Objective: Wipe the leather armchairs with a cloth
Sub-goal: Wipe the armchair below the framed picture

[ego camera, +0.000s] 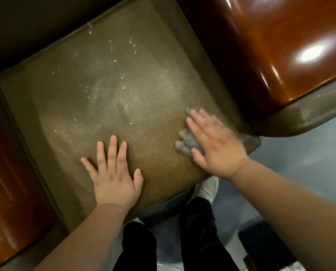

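Though blurred, right hand (216,143) flat over nubby grey cloth (188,141), apparently.

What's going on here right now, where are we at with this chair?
A person is leaning over one leather armchair, wiping its seat cushion. The right hand presses a grey cloth flat against the cushion near its front right corner; the hand is blurred. The left hand lies flat on the front of the cushion, fingers spread, holding nothing. White specks and a pale dusty patch show on the middle and back of the seat, so that part looks not yet wiped.
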